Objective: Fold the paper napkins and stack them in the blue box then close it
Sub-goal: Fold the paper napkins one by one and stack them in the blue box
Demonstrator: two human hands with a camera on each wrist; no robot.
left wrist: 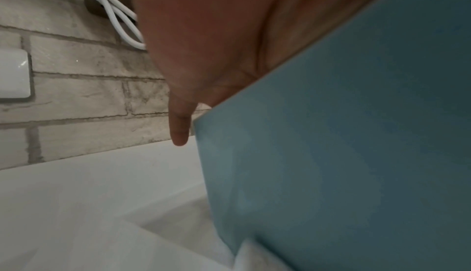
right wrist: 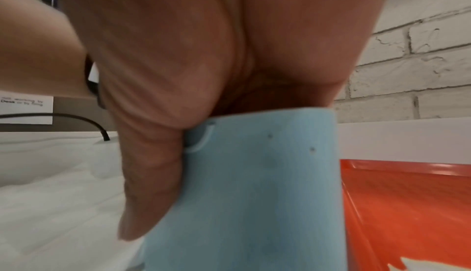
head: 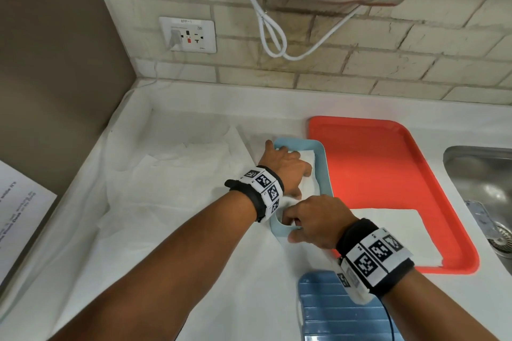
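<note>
Head view shows the left hand (head: 286, 167) lying flat with straight fingers on the folded napkins (head: 308, 159) inside the blue box (head: 322, 163), hiding most of them, while the right hand (head: 315, 223) curls its fingers over the box's near rim, thumb outside. The box stands mid-counter (head: 194, 243), just beside the red tray's (head: 388, 163) left edge. Its ribbed blue lid (head: 332, 310) lies at the counter's near edge, partly cut off, with loose napkins (head: 177, 166) left of the box.

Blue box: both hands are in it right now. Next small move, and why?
Probably lift both hands clear and reach for the napkin left on the red tray. The left hand lies on the folded napkins inside the blue box, the right hand is at its near rim, and the ribbed blue lid lies off beside it, so closing looks premature.
</note>
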